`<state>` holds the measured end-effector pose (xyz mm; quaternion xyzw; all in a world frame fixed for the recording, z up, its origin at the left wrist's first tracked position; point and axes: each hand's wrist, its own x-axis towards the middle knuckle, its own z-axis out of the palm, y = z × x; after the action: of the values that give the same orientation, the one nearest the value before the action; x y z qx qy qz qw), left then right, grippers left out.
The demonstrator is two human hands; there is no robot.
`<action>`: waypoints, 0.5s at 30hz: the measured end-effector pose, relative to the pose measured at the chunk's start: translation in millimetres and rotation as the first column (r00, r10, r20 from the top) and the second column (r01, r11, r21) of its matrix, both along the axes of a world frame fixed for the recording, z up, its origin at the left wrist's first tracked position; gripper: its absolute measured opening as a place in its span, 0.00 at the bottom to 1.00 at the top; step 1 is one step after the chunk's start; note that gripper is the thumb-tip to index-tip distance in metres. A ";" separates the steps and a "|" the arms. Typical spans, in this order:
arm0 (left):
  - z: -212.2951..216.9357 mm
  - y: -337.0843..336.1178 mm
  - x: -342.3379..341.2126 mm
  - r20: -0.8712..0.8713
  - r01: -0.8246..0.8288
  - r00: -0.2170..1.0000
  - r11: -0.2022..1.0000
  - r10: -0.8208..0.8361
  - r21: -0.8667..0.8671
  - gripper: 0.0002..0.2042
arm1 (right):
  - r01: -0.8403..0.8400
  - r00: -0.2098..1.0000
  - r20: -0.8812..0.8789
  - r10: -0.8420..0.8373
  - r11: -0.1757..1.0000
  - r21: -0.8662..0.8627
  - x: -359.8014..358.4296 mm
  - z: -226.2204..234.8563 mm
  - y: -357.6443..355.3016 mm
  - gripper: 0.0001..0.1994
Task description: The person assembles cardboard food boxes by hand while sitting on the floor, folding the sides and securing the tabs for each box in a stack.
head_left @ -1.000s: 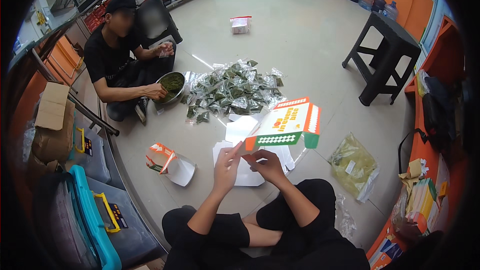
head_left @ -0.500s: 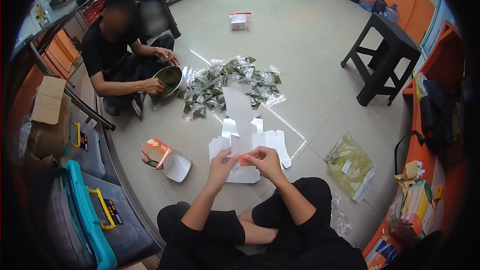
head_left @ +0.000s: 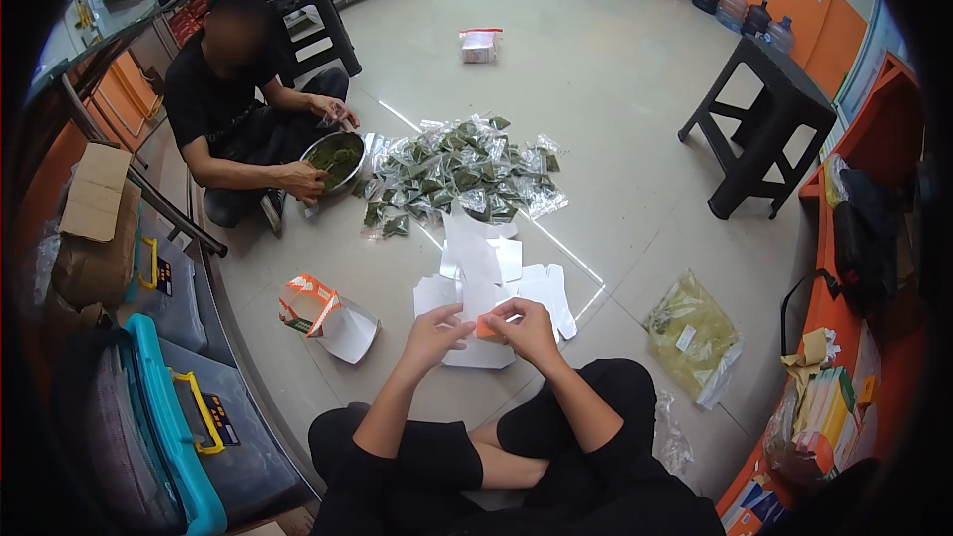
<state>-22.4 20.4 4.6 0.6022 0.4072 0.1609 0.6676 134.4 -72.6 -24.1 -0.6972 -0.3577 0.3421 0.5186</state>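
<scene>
Pinched in my right hand [head_left: 528, 334] is a small orange piece [head_left: 486, 327], its kind unclear. My left hand [head_left: 434, 337] is beside it, thumb and fingers apart, with nothing visible between them. A long white paper strip [head_left: 471, 250] stretches away from just beyond the orange piece; whether the two are joined, I cannot tell. Flat white carton blanks [head_left: 541, 290] lie under and around my hands. To the left, an orange-and-white paper box [head_left: 342, 326] lies with its open end showing. Beyond the blanks is a heap of small clear bags [head_left: 462, 167] with green contents.
At far left a co-worker [head_left: 223, 104] sits with hands at a metal bowl [head_left: 336, 160] of green stuff. A yellowish plastic bag [head_left: 692, 337] lies on the right, before a black stool [head_left: 759, 124]. Lidded bins [head_left: 233, 417] line the left; an orange shelf [head_left: 794, 377] the right.
My left hand has come off the orange piece and its fingers have spread. The white strip's far end has dropped nearer. The co-worker's hand has shifted at the bowl.
</scene>
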 end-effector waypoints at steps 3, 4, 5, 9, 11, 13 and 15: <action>1.2 -0.2 -0.8 0.009 -0.026 1.000 0.999 0.026 -0.043 0.26 | -0.023 0.994 -0.108 0.021 0.999 -0.022 0.8 5.5 1.7 0.12; -1.1 -0.9 0.2 0.019 -0.031 0.999 0.998 0.032 -0.059 0.25 | -0.028 0.987 -0.156 0.023 0.999 -0.034 1.3 2.2 0.7 0.13; -3.7 -1.5 1.3 0.028 -0.037 0.999 0.996 0.039 -0.075 0.24 | -0.033 0.979 -0.205 0.023 0.998 -0.046 1.5 -0.8 0.3 0.14; -15.3 -3.5 3.2 0.074 -0.035 0.996 0.994 0.043 -0.101 0.19 | -0.050 0.953 -0.300 0.039 0.998 -0.031 -1.1 -9.3 3.7 0.15; -16.5 -2.9 4.4 0.066 -0.013 0.998 0.995 0.019 -0.102 0.17 | -0.058 0.927 -0.371 0.051 0.998 -0.007 -2.6 -8.0 4.4 0.14; -15.5 -2.2 4.2 0.056 -0.011 0.998 0.996 0.015 -0.083 0.16 | -0.056 0.918 -0.393 0.047 0.998 -0.012 -5.0 -4.9 3.9 0.14; -14.1 -1.7 4.2 0.049 -0.007 0.999 0.998 0.010 -0.058 0.15 | -0.053 0.910 -0.413 0.044 0.999 -0.011 -5.8 -3.3 4.3 0.13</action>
<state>-18.2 18.7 -9.4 0.5765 0.3979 0.1666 0.6940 128.6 -68.3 -27.4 -0.6059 -0.2536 0.4983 0.5659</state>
